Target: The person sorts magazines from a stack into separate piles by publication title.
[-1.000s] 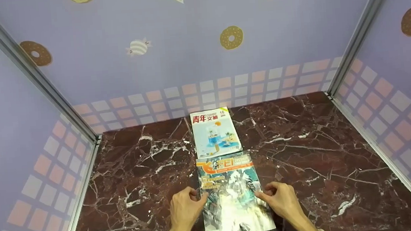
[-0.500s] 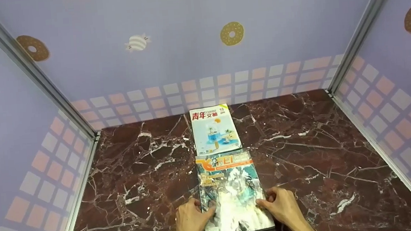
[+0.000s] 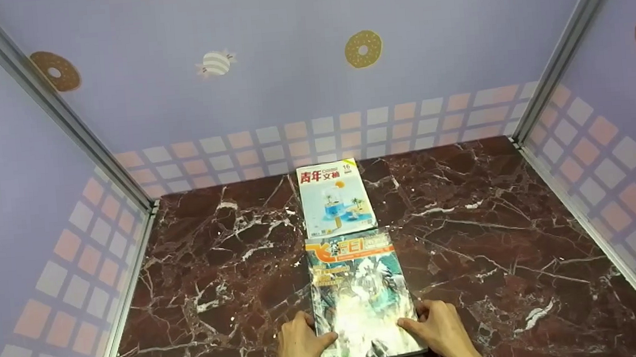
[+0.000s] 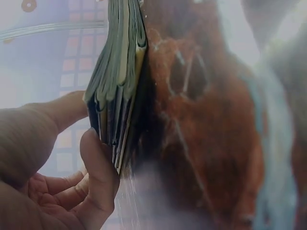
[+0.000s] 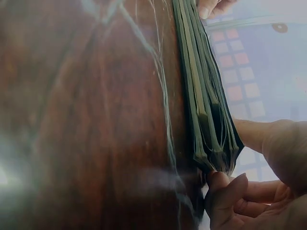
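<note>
A stack of glossy magazines (image 3: 361, 294) lies on the dark marbled table near its front, an orange-titled cover on top. My left hand (image 3: 301, 347) grips its left edge, thumb on the cover and fingers at the side. On the opposite edge my right hand (image 3: 443, 333) holds it the same way. Several layered magazines (image 4: 117, 62) show edge-on in the left wrist view beside the left hand (image 4: 62, 163). The right wrist view has the same pile (image 5: 204, 91) with the right hand (image 5: 264, 177) at its corner.
Directly behind the stack lies a white and blue magazine (image 3: 337, 199), its near edge meeting the stack's far edge. Purple panels (image 3: 286, 62) with grey metal corner posts stand at the back and both sides of the marbled table (image 3: 218, 277).
Both hands have slid toward the near end of the stack, still gripping its sides. The whole scene has shifted slightly in the head view.
</note>
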The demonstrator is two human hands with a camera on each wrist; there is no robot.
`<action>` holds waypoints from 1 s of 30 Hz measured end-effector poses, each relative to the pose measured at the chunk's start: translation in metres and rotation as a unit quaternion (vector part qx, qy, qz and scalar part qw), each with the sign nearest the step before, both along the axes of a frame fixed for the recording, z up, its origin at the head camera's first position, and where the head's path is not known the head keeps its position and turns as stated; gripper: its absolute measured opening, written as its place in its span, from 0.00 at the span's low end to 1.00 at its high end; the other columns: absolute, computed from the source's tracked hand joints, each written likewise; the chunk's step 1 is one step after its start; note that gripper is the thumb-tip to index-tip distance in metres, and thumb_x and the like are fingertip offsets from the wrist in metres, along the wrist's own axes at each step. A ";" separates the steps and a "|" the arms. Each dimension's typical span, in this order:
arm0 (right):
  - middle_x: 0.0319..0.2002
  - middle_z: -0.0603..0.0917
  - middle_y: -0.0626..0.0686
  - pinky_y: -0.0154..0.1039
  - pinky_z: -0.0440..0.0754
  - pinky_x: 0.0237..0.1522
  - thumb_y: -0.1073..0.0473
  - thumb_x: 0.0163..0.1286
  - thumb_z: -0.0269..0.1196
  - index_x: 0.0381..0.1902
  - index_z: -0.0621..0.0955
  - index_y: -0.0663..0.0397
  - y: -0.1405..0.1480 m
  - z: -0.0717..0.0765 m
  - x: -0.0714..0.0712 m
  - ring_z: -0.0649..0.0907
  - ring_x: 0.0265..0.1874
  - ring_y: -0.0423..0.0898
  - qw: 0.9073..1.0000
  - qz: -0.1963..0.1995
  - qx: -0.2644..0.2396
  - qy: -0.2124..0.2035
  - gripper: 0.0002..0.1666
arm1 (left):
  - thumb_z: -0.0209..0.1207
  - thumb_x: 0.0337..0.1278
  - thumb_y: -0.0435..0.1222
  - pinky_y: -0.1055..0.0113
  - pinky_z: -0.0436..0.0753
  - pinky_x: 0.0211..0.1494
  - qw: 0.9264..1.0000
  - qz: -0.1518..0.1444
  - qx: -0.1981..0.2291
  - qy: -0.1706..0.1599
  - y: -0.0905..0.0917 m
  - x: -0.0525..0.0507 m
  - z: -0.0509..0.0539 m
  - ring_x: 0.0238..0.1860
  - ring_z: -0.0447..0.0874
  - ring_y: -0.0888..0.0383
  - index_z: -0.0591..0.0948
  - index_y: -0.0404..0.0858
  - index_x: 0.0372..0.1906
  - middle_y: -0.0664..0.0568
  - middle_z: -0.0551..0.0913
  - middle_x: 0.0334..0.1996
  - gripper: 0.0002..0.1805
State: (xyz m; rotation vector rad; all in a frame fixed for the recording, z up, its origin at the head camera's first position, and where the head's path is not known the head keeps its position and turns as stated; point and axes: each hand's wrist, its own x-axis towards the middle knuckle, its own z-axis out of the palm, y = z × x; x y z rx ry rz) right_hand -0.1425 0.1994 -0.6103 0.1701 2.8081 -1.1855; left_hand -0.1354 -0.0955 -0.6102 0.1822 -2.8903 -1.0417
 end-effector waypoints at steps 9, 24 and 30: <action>0.15 0.69 0.41 0.35 0.64 0.27 0.46 0.59 0.83 0.17 0.72 0.44 -0.002 -0.003 0.002 0.67 0.16 0.39 1.000 -0.003 0.014 0.010 0.30 | 0.89 0.30 0.48 0.59 0.78 0.28 0.999 0.010 0.004 0.030 0.001 -0.005 -0.031 0.21 0.79 0.55 0.78 0.44 0.26 0.56 0.80 0.18 0.28; 0.17 0.75 0.43 0.37 0.70 0.27 0.51 0.59 0.83 0.19 0.77 0.49 0.001 -0.002 0.000 0.73 0.19 0.41 1.000 -0.018 0.002 0.011 0.25 | 0.87 0.35 0.43 0.59 0.77 0.25 0.999 0.010 -0.033 0.038 0.012 -0.007 -0.045 0.21 0.83 0.53 0.77 0.44 0.21 0.52 0.84 0.19 0.25; 0.17 0.76 0.40 0.35 0.69 0.26 0.44 0.55 0.85 0.18 0.77 0.44 0.015 -0.044 -0.010 0.72 0.19 0.38 0.999 -0.018 -0.002 0.040 0.27 | 0.87 0.37 0.45 0.66 0.73 0.24 0.998 0.014 -0.050 0.033 0.015 -0.010 -0.065 0.18 0.78 0.60 0.73 0.49 0.19 0.61 0.76 0.14 0.28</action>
